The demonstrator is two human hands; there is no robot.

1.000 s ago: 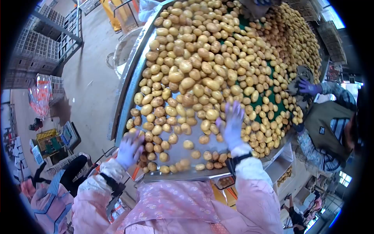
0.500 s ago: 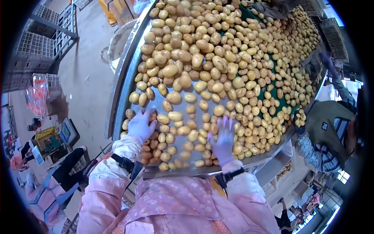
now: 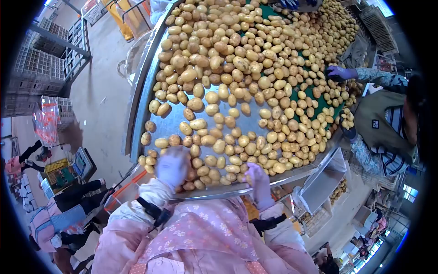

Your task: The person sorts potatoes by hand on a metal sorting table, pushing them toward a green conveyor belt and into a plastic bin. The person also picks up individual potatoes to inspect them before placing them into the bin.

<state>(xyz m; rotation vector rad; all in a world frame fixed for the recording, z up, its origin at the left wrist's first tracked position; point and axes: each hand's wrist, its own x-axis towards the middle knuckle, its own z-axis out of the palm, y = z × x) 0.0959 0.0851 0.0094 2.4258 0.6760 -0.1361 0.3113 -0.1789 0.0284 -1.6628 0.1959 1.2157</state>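
Many yellow-brown potatoes (image 3: 237, 63) cover the metal sorting table (image 3: 159, 119), thickest at its far and right parts. My left hand (image 3: 172, 168), in a pale glove and blurred, is over potatoes near the table's front left; its fingers are smeared and what they touch is hidden. At the front edge, right of the middle, my right hand (image 3: 257, 181), also gloved, has its fingers bent close together beside a few potatoes; whether something is between them is too small to tell.
A co-worker in a dark vest (image 3: 376, 123) stands at the right, a purple-gloved hand (image 3: 342, 73) on the potatoes. A white chute (image 3: 319, 185) sits below the front right edge. Crates (image 3: 41, 64) are stacked at the far left.
Both my hands have come nearer the front edge, and my right hand's fingers have drawn together. Potatoes near the front have shifted. The co-worker's gloved hand now reaches onto the potatoes.
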